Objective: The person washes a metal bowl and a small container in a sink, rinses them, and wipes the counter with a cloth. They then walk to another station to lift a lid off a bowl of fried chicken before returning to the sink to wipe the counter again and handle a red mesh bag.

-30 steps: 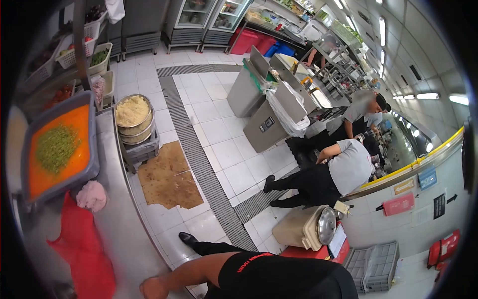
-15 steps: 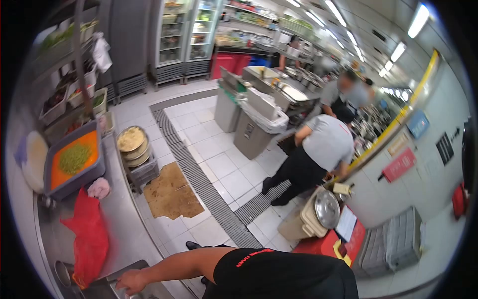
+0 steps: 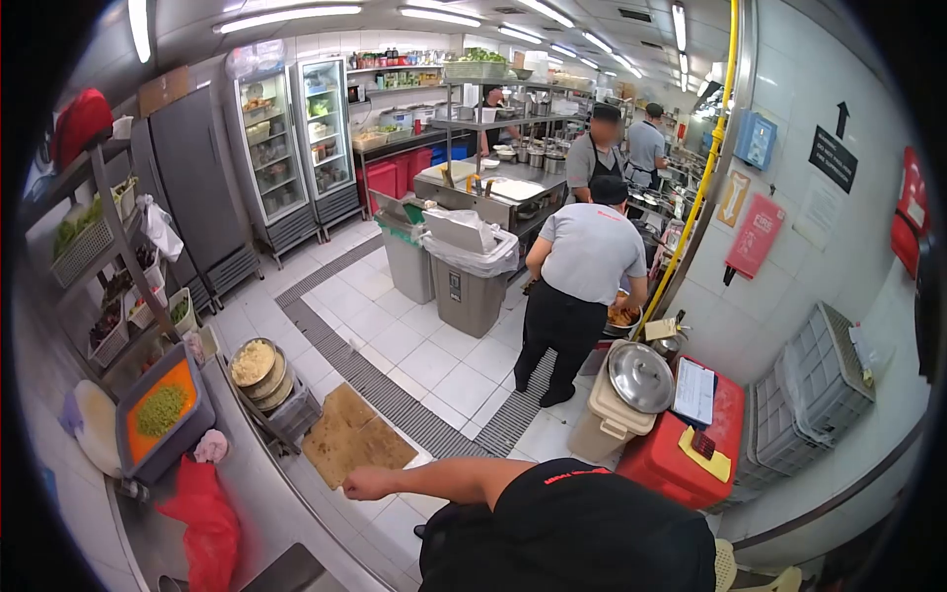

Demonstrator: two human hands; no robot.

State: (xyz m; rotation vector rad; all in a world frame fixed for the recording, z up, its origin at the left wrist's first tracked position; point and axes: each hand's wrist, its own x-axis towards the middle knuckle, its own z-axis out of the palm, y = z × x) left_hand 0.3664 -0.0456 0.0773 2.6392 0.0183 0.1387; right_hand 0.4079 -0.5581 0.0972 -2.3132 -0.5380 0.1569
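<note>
My right hand (image 3: 370, 483) is closed in a loose fist, and nothing shows in it. It hangs in the air past the edge of the steel counter (image 3: 281, 503), with a brown flattened cardboard sheet (image 3: 355, 434) on the floor beyond it. On the counter lies a crumpled red mesh bag or cloth (image 3: 209, 528). A pink cloth (image 3: 211, 447) sits just above that. Beside it stands a grey tub (image 3: 187, 444) of orange liquid with chopped green pieces (image 3: 161, 410). Part of a sink (image 3: 291, 572) shows at the bottom edge. My left hand is out of view.
Grey bins (image 3: 473, 291) stand on the tiled floor. A co-worker in a grey shirt (image 3: 592, 252) bends over a bowl of food (image 3: 623, 314). A lidded bin (image 3: 612, 414), a red box (image 3: 681, 449) and stacked grey crates (image 3: 804, 395) line the right wall.
My right hand has lifted away from the sink area and closed from outstretched fingers to a fist. The view has tilted upward and levelled. The co-worker remains bent over.
</note>
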